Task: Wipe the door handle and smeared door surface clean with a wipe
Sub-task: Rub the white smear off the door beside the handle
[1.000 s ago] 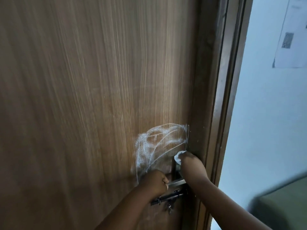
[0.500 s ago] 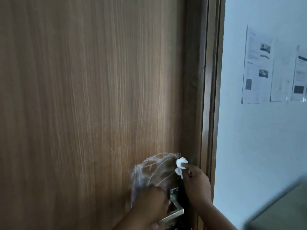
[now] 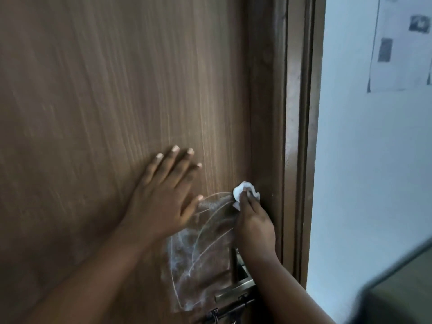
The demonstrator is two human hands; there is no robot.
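A brown wood-grain door [image 3: 98, 94] fills the view. A whitish smear [image 3: 198, 258] with curved streaks covers the door just above the metal lever handle [image 3: 236, 291]. My right hand [image 3: 254, 225] presses a crumpled white wipe [image 3: 243, 192] against the door at the smear's top right edge. My left hand [image 3: 163, 197] lies flat on the door with fingers spread, left of the smear and partly over its top. A dark sliding bolt [image 3: 224, 312] sits under the handle.
The dark door frame [image 3: 297, 136] runs down the right side. Beyond it is a pale wall [image 3: 355, 160] with printed papers [image 3: 402, 43] taped up. A dark blurred object [image 3: 397, 288] fills the lower right corner.
My left hand has let go of the handle and moved up to lie flat on the door. My right hand with the wipe stays at the smear's top.
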